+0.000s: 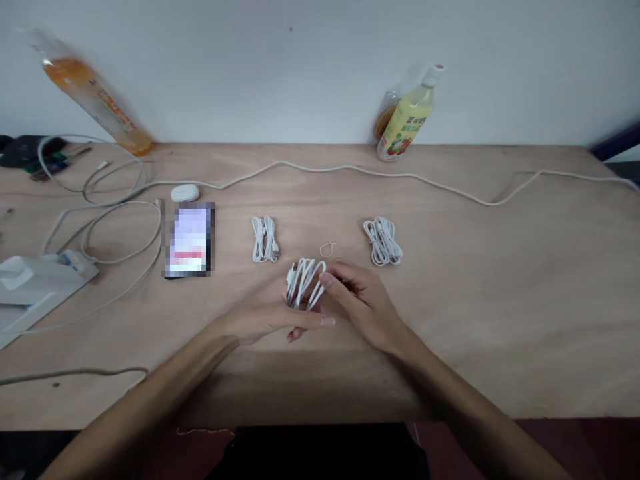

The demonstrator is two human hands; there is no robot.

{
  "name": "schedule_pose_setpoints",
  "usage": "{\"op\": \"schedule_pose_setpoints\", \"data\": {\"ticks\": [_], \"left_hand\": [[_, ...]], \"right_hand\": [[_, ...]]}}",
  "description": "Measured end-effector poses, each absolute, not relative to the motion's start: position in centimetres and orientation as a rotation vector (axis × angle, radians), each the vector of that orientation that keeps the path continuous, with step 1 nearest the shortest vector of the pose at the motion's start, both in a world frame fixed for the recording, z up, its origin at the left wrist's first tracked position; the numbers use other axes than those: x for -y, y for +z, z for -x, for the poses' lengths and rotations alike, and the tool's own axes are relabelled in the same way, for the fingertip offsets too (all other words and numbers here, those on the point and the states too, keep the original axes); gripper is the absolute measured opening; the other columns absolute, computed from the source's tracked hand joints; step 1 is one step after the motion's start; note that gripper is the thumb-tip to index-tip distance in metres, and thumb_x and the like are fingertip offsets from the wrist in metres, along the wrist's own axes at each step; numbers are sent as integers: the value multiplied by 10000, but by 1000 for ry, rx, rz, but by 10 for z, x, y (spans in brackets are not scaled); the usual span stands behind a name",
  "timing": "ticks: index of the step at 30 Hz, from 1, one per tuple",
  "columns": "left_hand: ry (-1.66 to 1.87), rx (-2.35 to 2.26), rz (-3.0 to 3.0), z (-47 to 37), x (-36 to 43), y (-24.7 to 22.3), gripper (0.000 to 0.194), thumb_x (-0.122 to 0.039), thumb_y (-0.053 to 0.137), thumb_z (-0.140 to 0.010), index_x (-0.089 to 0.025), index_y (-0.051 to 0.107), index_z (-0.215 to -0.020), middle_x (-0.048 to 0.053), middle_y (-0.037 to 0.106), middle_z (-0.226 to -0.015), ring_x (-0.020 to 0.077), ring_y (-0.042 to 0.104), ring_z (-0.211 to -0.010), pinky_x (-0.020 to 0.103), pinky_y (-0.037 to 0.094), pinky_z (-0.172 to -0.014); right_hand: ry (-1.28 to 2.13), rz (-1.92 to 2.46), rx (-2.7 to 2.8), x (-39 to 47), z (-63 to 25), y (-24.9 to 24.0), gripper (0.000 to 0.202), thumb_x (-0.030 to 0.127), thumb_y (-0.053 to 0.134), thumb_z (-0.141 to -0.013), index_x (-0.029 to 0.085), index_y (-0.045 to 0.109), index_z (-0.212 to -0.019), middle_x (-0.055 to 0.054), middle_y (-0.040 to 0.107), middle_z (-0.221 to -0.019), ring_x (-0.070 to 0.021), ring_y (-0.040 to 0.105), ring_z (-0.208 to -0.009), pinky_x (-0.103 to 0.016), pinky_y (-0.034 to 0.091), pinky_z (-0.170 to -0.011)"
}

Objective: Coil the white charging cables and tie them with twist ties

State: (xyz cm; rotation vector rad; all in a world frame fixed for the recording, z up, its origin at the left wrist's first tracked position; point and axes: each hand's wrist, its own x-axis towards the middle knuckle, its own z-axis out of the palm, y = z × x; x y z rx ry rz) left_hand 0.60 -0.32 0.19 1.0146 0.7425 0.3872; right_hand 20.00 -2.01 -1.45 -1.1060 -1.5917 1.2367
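Observation:
A loosely looped white USB cable [302, 280] is held above the near middle of the table. My left hand [267, 317] is closed around its lower part, thumb stretched across the front. At its right side my right hand [363, 300] pinches the loops between thumb and finger. Just beyond my hands lies a thin pale tie [327, 249], bent into a ring. One bundled white cable [265, 239] lies to the left, and a thicker cluster of bundled white cables [383, 241] to the right.
A phone [189, 239] and a white earbud case [185, 193] lie on the left. A long white cord [350, 168] crosses the wooden table [500, 300]. Two bottles, one orange [100, 103] and one yellow [407, 120], stand by the wall. A white power strip [45, 283] sits far left.

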Motion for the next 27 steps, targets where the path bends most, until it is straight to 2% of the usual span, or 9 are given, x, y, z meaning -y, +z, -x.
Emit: {"op": "schedule_pose_setpoints", "data": {"ticks": [5, 7, 10, 12, 15, 17, 19, 22, 27], "left_hand": [[295, -770, -1061, -3, 5, -1, 240, -363, 763, -920, -230, 576, -850, -120, 418, -492, 67, 319, -402, 210, 243, -392], [255, -772, -1046, -1, 5, -1, 131, -322, 682, -933, -236, 592, -891, -124, 416, -463, 75, 305, -363, 214, 235, -375], [130, -751, -1027, 2, 4, 2, 128, -272, 637, -870, -240, 570, -765, -102, 433, -461, 80, 304, -353, 226, 214, -366], [22, -710, -982, 2, 5, 5, 195, -264, 649, -856, -242, 540, -696, -95, 408, -478, 80, 273, -378, 236, 177, -378], [-71, -642, -905, 0, 8, 5, 196, -316, 747, -857, -254, 590, -756, -102, 353, -497, 96, 235, -415, 254, 156, -403], [-129, -558, -858, -3, 11, 2, 270, -413, 828, -851, -265, 608, -799, -103, 326, -497, 101, 222, -414, 268, 151, -414], [-141, -503, -816, -5, 13, -2, 458, -521, 865, -854, -266, 510, -717, -98, 306, -494, 88, 189, -407, 277, 122, -423], [-140, -498, -785, -7, 15, -5, 581, -539, 856, -876, -254, 393, -672, -99, 290, -517, 69, 170, -434, 268, 120, -439], [108, -648, -835, -4, 10, 2, 354, -357, 842, -856, -256, 504, -879, -132, 338, -575, 67, 214, -482, 227, 162, -471]], "right_hand": [[1066, 1128, 1701, 25, -200, -17, 274, 363, 630, -1055, 258, 746, -1280, -16, 707, -913, -182, 621, -772, -326, 514, -709], [878, 1101, 1796, 27, -201, -20, 362, 342, 632, -1047, 270, 677, -1399, -48, 703, -1041, -204, 645, -862, -349, 550, -751], [619, 1056, 1924, 29, -201, -25, 462, 367, 640, -1037, 279, 604, -1489, -107, 657, -1237, -254, 668, -1044, -401, 596, -834], [479, 982, 1999, 29, -199, -27, 391, 374, 637, -1036, 265, 651, -1411, -112, 659, -1222, -252, 674, -1010, -392, 598, -801], [354, 800, 2101, 29, -197, -30, 174, 335, 610, -1050, 230, 737, -1107, -79, 698, -999, -203, 646, -812, -326, 535, -656], [316, 742, 2170, 30, -196, -31, 220, 334, 584, -1065, 231, 729, -936, -53, 686, -848, -183, 605, -714, -309, 481, -596], [275, 762, 2241, 32, -197, -33, 311, 355, 559, -1076, 246, 705, -825, -28, 649, -731, -169, 548, -628, -312, 441, -570], [205, 819, 2248, 36, -195, -36, 380, 321, 544, -1073, 261, 657, -715, 0, 585, -619, -154, 463, -541, -319, 397, -554], [204, 1067, 2013, 37, -190, -34, 361, 191, 535, -1038, 257, 577, -685, 16, 563, -598, -146, 471, -537, -304, 379, -567]]}}
